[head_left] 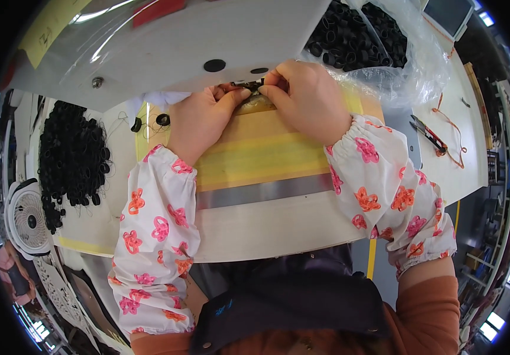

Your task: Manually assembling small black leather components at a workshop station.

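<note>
Under the grey-white sewing machine head (148, 53), both my hands meet with thumbs and fingertips pinched. My left hand (198, 121) and my right hand (314, 97) grip a small black band (250, 86) from its two sides. It looks like the black loops lying around, but my fingers and the machine head hide part of it. Below the hands lies the work surface covered with yellow tape (255, 154). Two loose black loops, one of them a ring (162, 119), rest left of my left hand, with thin threads near them.
A heap of black loops (74, 157) lies on the left of the table. At the back right, a clear plastic bag (417, 59) holds many more black loops (349, 38). Scissors (431, 137) and an orange cord (460, 142) lie at right. A white fan (28, 218) stands far left.
</note>
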A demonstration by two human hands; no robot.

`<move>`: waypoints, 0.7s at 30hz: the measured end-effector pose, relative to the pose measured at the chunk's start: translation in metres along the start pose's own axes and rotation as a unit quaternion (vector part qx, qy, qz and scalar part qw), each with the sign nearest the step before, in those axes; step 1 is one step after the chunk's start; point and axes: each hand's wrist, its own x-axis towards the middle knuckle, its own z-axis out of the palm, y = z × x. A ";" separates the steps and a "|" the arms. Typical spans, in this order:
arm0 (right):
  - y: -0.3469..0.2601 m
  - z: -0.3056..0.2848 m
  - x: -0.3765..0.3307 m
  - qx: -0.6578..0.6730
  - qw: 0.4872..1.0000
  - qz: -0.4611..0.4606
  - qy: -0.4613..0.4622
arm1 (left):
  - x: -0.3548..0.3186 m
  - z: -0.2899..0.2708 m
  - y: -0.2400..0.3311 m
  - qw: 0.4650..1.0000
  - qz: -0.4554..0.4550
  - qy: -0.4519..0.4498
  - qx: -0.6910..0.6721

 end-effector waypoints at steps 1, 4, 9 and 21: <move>-0.001 0.000 0.000 0.001 1.000 0.003 0.000 | 0.001 0.001 -0.002 1.000 -0.006 0.005 -0.016; -0.003 0.005 0.000 -0.028 1.000 0.008 -0.003 | 0.004 0.004 -0.014 0.998 0.000 0.015 -0.054; 0.000 0.006 0.000 -0.014 1.000 0.003 0.000 | 0.005 0.002 -0.012 0.996 0.022 0.005 -0.089; 0.005 0.017 0.002 -0.005 0.997 -0.077 0.019 | -0.018 -0.005 -0.020 0.967 0.235 0.097 0.016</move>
